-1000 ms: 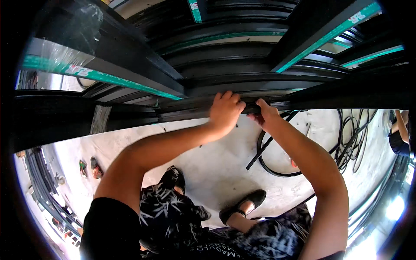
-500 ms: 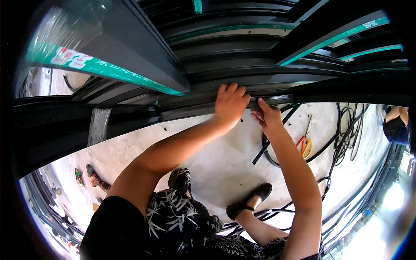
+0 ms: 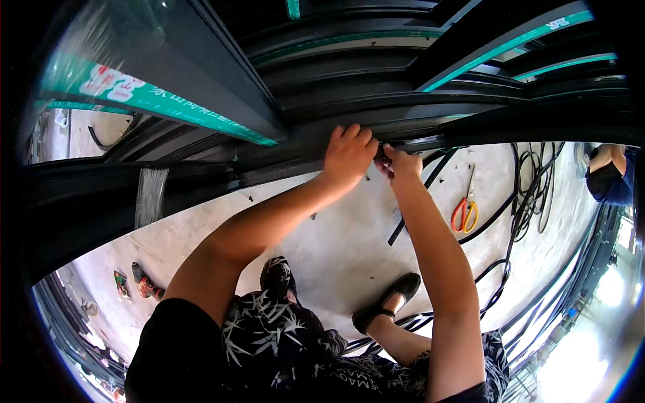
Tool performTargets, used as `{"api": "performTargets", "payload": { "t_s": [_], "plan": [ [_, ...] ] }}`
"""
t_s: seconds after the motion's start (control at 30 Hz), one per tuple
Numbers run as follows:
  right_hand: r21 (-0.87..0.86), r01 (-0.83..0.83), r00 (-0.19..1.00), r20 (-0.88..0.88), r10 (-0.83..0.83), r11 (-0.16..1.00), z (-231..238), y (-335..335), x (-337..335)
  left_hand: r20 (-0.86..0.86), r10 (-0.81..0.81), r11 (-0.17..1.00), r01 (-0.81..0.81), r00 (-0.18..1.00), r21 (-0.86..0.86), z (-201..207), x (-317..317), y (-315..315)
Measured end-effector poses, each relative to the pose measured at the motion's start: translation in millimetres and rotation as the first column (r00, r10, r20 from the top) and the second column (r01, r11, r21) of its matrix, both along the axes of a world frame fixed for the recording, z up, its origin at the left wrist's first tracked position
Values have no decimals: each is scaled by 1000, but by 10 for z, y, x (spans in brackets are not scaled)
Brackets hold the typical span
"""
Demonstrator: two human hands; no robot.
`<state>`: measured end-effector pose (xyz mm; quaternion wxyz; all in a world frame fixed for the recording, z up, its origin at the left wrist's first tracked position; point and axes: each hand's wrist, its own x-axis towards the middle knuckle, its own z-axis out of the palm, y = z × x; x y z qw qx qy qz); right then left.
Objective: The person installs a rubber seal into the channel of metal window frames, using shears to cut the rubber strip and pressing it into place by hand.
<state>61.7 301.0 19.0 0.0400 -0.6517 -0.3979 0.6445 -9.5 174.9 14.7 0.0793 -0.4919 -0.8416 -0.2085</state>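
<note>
My left hand (image 3: 349, 153) lies flat with fingers together on the lower bar of a black metal frame (image 3: 201, 176). Right beside it, my right hand (image 3: 400, 163) pinches a black rubber strip (image 3: 430, 142) against the same bar. The strip runs to the right along the frame's edge. Both hands nearly touch each other. Green-striped film (image 3: 144, 97) covers the frame bars above.
Orange-handled scissors (image 3: 465, 209) lie on the concrete floor (image 3: 336, 242) to the right, amid loose black rubber strips (image 3: 531, 181). Another person (image 3: 608, 173) crouches at the far right. My sandalled foot (image 3: 390, 302) rests below. More black frames stand around the edges.
Both hands have shifted slightly along the bar, staying together. The view has tilted, bringing the scissors and more floor into sight.
</note>
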Motion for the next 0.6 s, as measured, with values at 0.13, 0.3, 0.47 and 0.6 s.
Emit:
{"api": "performTargets", "payload": {
  "t_s": [0.13,0.3,0.47,0.6],
  "plan": [
    [51,13,1000,11,-13,999,-12,-59,19,169,64,996,-52,984,-74,155,30,-134],
    [17,-56,997,54,55,998,-62,13,51,182,87,996,-86,979,-15,167,8,-349],
    [-88,-86,996,-20,85,992,-15,48,134,124,104,993,-96,987,-73,130,-3,-282],
    [-166,-97,995,-52,90,981,58,1,107,85,134,987,-126,987,-99,139,-25,-260]
  ]
}}
